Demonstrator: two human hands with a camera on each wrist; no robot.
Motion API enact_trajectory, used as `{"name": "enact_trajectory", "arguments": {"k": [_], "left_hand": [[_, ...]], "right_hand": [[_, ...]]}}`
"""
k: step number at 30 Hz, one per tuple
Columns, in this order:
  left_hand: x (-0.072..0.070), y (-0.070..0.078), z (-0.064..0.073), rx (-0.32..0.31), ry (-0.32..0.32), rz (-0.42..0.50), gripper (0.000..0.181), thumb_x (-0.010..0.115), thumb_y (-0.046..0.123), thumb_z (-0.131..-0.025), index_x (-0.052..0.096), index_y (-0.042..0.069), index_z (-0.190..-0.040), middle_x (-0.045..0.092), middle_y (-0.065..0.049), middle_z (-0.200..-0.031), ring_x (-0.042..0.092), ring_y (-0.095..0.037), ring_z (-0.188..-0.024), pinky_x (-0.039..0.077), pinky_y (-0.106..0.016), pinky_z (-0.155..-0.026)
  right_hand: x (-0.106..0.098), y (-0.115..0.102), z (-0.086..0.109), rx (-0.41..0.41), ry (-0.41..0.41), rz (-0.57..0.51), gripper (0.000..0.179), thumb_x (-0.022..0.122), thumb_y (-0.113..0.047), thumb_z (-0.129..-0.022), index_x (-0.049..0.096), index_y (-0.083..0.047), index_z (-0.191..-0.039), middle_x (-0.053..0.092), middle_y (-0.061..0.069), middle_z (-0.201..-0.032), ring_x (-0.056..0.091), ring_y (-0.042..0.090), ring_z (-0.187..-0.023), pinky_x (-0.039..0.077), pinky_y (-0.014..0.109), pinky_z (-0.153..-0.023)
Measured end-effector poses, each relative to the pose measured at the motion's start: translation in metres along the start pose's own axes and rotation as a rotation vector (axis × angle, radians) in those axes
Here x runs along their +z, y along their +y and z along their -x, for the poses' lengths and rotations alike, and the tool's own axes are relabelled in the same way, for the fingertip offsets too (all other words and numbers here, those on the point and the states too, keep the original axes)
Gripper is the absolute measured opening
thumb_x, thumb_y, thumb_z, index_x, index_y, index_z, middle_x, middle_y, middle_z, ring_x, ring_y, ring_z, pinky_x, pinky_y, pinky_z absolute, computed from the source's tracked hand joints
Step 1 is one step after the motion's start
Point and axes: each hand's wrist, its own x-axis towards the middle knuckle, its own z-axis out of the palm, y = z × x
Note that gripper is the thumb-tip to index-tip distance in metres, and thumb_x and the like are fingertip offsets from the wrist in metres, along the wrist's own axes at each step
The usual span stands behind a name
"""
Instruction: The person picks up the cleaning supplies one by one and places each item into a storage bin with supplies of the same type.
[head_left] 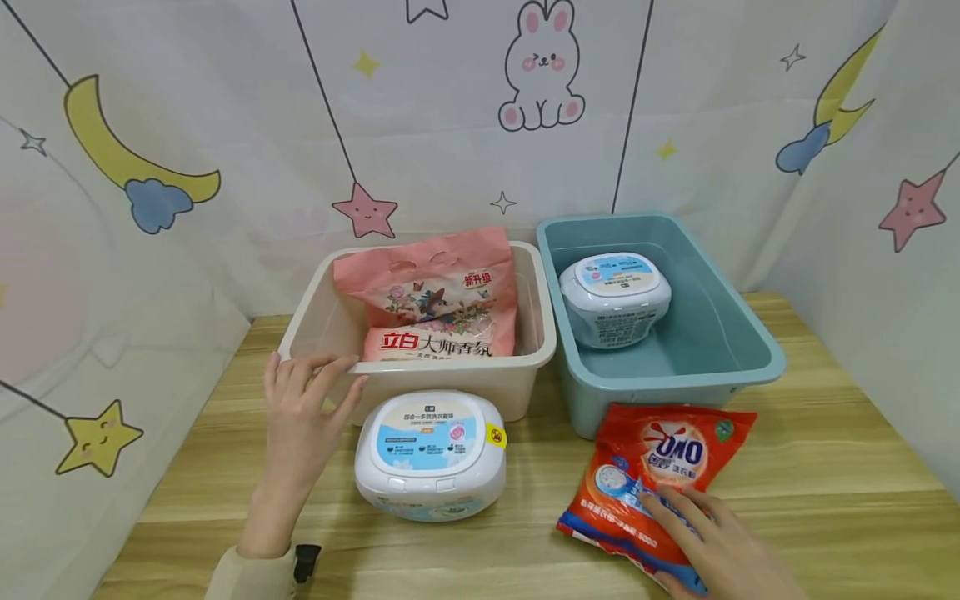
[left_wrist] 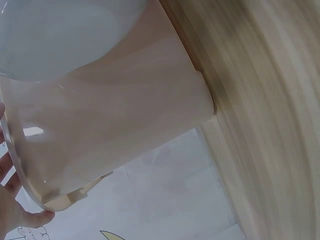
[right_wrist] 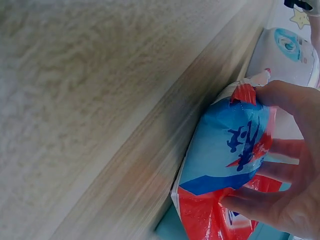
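We see the right hand (head_left: 716,533) gripping a red bag (head_left: 637,487) (long axis slanting, top toward upper right); left hand (head_left: 300,412) grips cream bin (head_left: 519,393).

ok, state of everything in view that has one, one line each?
Cream bin: upright, open-topped, occupied
Blue bin: upright, open-topped, occupied
Pink bag: propped up inside cream bin
Red bag: outside both bins
Front tub: upright, lid closed
Rear tub: in blue bin, lid closed
Left hand: holding cream bin
Right hand: gripping red bag
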Motion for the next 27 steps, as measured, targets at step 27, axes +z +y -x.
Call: {"name": "enact_trajectory", "arguments": {"k": [27], "left_hand": [[0.0014, -0.0006, 0.0008, 0.0, 0.01, 0.004, 0.026, 0.067, 0.031, -0.089, 0.071, 0.007, -0.101, 0.064, -0.014, -0.097, 0.053, -0.038, -0.093, 0.022, -0.069, -0.107]], "right_hand": [[0.0041, -0.0037, -0.0033, -0.054, 0.043, -0.009, 0.081, 0.076, -0.05, -0.074, 0.043, -0.023, -0.142, 0.055, 0.004, -0.132, 0.052, 0.027, -0.115, 0.055, 0.051, -0.083]]}}
